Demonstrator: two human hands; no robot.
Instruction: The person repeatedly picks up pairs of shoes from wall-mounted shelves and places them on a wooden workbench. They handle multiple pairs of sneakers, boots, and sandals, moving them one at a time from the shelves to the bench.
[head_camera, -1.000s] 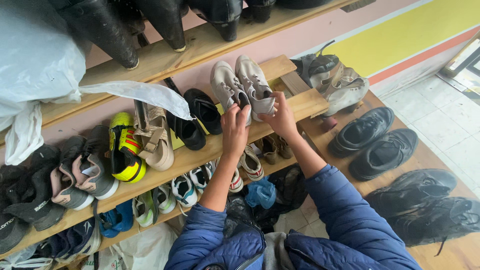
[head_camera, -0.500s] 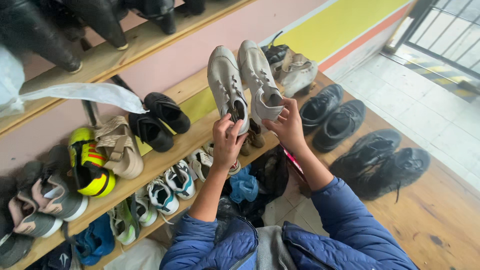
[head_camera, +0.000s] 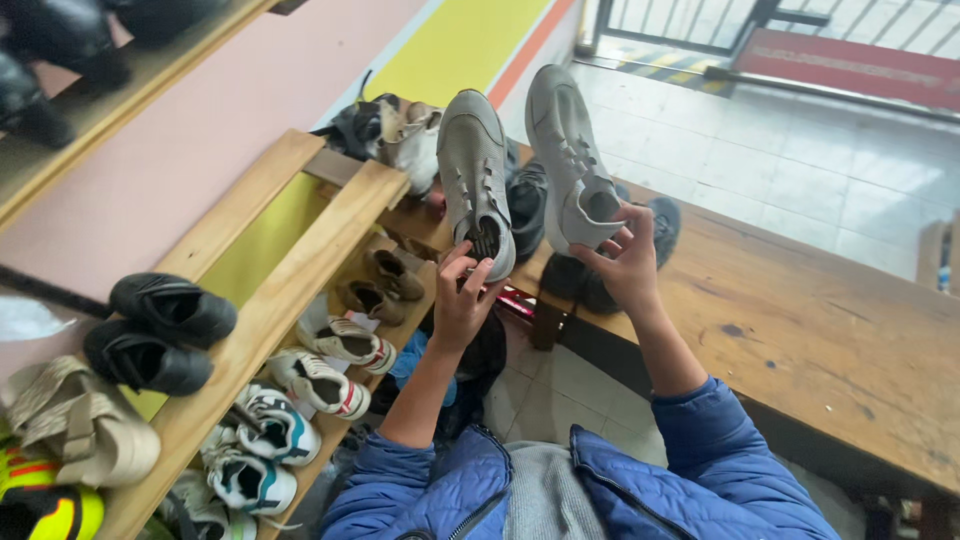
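Mid-carry, off rack: L hand gripping grey shoe by heel, R hand gripping its mate; next likely set-down on counter at 3 o'clock.

Wooden shoe rack with black shoes, white sneakers; wooden bench beside.

My left grey shoe and right grey shoe hid most of the dark shoes on the table behind them. The yellow-and-black shoe was cut off by the bottom-left corner. The boots on the top shelf were blurred.
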